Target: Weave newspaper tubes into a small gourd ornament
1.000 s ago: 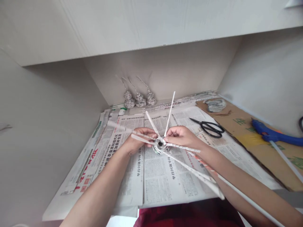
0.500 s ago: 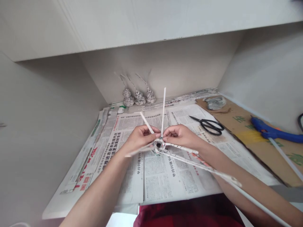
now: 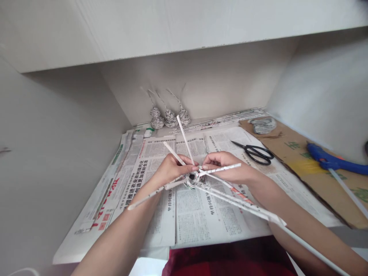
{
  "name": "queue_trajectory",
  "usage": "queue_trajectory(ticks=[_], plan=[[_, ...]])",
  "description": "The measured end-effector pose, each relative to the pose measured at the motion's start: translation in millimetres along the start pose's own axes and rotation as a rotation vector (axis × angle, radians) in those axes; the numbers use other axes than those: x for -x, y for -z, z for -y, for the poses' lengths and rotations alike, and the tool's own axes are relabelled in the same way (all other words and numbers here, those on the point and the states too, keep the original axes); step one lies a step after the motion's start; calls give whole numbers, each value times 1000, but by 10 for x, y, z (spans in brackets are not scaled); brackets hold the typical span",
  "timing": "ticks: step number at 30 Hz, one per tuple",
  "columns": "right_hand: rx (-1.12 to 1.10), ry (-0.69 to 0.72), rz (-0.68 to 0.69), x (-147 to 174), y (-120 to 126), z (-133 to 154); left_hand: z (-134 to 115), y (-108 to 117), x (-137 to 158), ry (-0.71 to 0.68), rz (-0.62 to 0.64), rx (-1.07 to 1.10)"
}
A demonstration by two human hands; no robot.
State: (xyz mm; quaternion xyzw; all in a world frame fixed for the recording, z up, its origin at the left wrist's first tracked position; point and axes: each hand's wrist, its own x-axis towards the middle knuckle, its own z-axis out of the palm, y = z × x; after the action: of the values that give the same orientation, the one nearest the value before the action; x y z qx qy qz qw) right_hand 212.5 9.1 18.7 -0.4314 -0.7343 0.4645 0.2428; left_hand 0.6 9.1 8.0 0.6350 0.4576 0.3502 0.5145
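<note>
A small piece woven from rolled newspaper (image 3: 189, 183), with a dark round hole in its top, sits between my hands. Several paper tubes radiate from it; one long tube (image 3: 244, 207) runs toward the lower right, over my right forearm. My left hand (image 3: 174, 167) is closed on the piece's far left edge, with a tube rising past the thumb. My right hand (image 3: 222, 164) pinches at the far right edge, by the base of a short paper tube (image 3: 227, 168); the fingertips partly hide what they grip. Another tube (image 3: 184, 138) leans up and to the left.
Newspaper sheets (image 3: 189, 226) cover the table. Black scissors (image 3: 255, 153) lie to the right, near a blue glue gun (image 3: 330, 159) on cardboard (image 3: 301, 172). Behind stand three woven gourd shapes (image 3: 170, 119) beside a bundle of paper tubes (image 3: 224, 122). A shelf edge (image 3: 172, 55) overhangs.
The upright tube has tilted to the left. A short tube at the right has swung upward over my right hand. Tubes on the left have spread out over my left wrist.
</note>
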Motion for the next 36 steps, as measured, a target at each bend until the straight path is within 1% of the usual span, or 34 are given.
queue_trajectory(ticks=[2, 4, 6, 9, 11, 12, 13, 14, 16, 18, 20, 23, 27, 30, 32, 34, 36], plan=[[65, 32, -25, 21, 14, 11, -15, 8, 10, -5, 20, -23], [141, 89, -81, 31, -2, 36, -35, 9, 22, -5, 26, -51], [250, 201, -151, 25, -27, 59, -52, 3, 33, 5, 5, -78], [379, 451, -289, 12, -35, 76, -54, -13, 36, 13, -49, -86], [373, 557, -418, 24, -16, 85, -33, -24, 24, 23, -74, -45], [344, 569, -467, 39, -4, 92, -19, -30, 14, 37, -86, -8], [305, 556, -480, 56, 6, 100, -3, -34, 3, 54, -114, 43], [265, 525, -456, 74, 11, 107, 11, -39, -9, 65, -148, 94], [201, 443, -352, 92, -2, 108, 35, -45, -31, 83, -213, 182], [159, 354, -272, 72, -54, 74, 50, -50, -45, 84, -247, 227], [89, 249, -270, 13, -133, -1, 53, -58, -46, 72, -248, 234], [-160, 71, -260, -95, -225, -141, 36, -75, -33, 56, -221, 226], [-488, -65, -77, -155, -188, -218, 11, -77, -20, 64, -200, 282], [-757, -98, 47, -141, -132, -198, 35, -56, -40, 58, -213, 383], [-838, -60, 73, -129, -138, -185, 70, -49, -64, 46, -236, 427], [-823, -4, 38, -125, -181, -177, 109, -56, -86, 46, -262, 437], [-765, 48, -47, -131, -243, -172, 143, -77, -100, 38, -287, 439]])
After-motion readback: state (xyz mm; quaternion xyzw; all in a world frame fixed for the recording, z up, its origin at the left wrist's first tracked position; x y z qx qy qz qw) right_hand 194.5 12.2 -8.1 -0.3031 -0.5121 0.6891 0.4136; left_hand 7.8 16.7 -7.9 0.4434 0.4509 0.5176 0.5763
